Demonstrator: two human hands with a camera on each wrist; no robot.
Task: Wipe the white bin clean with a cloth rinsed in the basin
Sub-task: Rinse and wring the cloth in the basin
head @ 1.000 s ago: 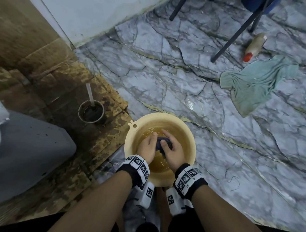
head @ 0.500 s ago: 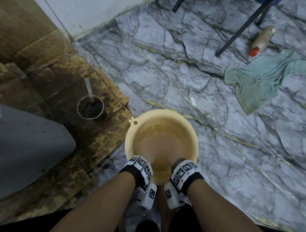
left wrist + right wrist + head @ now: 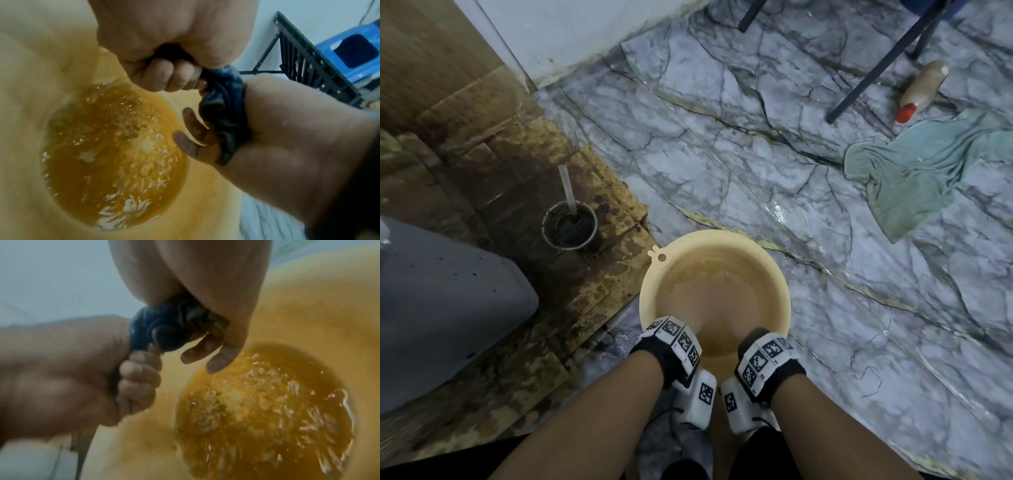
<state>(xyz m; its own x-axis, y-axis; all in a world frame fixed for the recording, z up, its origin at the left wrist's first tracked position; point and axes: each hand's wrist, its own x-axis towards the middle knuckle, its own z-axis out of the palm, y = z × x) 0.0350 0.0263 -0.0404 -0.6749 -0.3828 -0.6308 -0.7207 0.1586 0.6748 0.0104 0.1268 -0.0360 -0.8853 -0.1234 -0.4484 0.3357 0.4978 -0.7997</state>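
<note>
Cloth [image 3: 224, 104], dark blue and bunched up, is getting wrung between both fists just over the murky orange water in the beige basin [image 3: 654, 274]. Left hand [image 3: 170, 53] is curling its fingers tight around one end, right hand [image 3: 197, 288] is clamping the other, a couple of fingertips sticking out underneath. Wrist bands are showing black-and-white square markers, but the small print on them is too blurry to read.

hands: pretty much a blur in the head view, smeared over the basin [image 3: 650, 301]
cloth [image 3: 224, 104]: mostly buried inside both fists
white bin [image 3: 431, 308]: cut off at the left edge
</note>
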